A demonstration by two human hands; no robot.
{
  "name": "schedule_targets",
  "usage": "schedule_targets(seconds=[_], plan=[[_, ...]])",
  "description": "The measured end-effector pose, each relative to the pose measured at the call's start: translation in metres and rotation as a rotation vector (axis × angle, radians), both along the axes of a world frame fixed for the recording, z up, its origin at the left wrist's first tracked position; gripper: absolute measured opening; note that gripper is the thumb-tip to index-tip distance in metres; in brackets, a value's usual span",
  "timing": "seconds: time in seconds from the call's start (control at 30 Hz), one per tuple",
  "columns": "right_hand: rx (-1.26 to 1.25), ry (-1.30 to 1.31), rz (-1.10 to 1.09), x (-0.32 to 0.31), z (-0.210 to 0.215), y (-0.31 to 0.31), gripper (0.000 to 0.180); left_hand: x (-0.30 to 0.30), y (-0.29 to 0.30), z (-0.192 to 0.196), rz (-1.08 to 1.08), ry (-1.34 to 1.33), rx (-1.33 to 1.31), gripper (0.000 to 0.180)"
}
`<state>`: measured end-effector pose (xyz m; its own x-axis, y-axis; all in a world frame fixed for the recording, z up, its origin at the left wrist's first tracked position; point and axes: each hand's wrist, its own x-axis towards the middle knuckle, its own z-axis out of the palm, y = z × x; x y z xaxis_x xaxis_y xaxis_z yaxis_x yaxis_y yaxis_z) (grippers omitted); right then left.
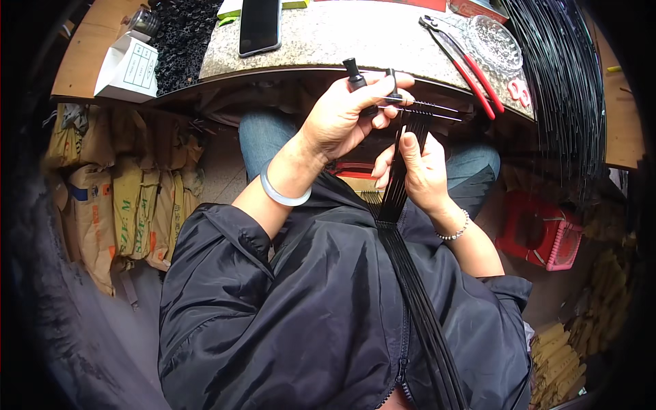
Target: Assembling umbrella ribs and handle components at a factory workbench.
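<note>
My left hand (348,113) is closed around a black cylindrical piece (353,74) with a narrow neck and flared top. Thumb and fingers of that hand also meet at a small black flanged part (393,94), from which thin dark rods stick out to the right. A bundle of thin black rods (395,188), much like umbrella ribs, is held in my right hand (425,171), its thumb lying along them. The bundle runs down over my black jacket to the lower edge. Its upper ends reach the rods at my left hand; whether they join there I cannot tell.
On the stone-topped table (328,41) lie a phone (260,26), red-handled pliers (471,72) and a glass dish (493,44). A white box (130,68) stands beside heaped black parts (179,44). More black rods (564,75) hang at right. Sacks (96,219) and a red stool (536,229) flank me.
</note>
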<state>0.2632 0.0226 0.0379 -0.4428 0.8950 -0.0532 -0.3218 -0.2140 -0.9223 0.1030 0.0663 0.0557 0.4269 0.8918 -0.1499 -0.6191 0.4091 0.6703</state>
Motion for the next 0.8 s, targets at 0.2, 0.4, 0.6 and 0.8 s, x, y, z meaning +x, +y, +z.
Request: schedule_targets(seconds=[0.2,0.4,0.6,0.8], plan=[[0.011,-0.021,0.005,0.001,0.0,0.002,0.035,0.002,0.002,-0.002,0.013,-0.086,0.057,0.047],[0.02,-0.006,0.007,0.0,0.0,0.005,0.034,0.005,0.006,-0.007,0.078,-0.025,0.006,0.026],[0.014,-0.011,0.007,0.001,-0.001,0.006,0.033,-0.001,0.007,-0.006,0.032,0.011,0.033,0.027],[-0.002,-0.009,0.013,0.001,0.0,0.006,0.032,0.002,0.007,-0.003,0.085,-0.006,0.082,0.033]])
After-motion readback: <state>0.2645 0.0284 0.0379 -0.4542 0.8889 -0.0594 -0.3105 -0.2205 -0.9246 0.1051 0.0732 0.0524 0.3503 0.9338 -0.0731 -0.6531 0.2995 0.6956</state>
